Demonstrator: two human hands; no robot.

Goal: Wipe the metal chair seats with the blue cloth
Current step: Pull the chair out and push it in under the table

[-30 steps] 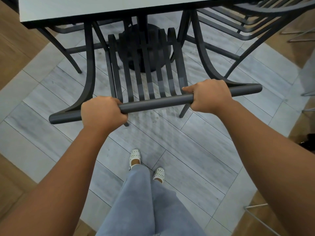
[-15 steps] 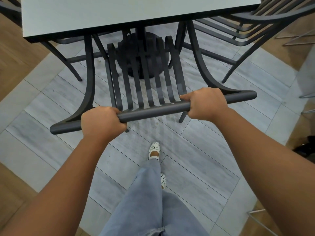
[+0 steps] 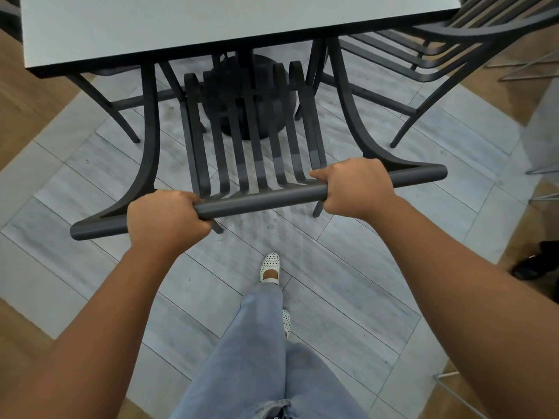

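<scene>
Two hands, left hand [image 3: 165,217] and right hand [image 3: 355,189], one grip each on one chair rail [image 3: 260,199]

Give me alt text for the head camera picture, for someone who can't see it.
Seen from above, a person's left hand and right hand grip the round top bar of a dark metal chair tucked under a pale table. Below are jeans, white dotted shoes and grey floor tiles; no cloth shows.
</scene>
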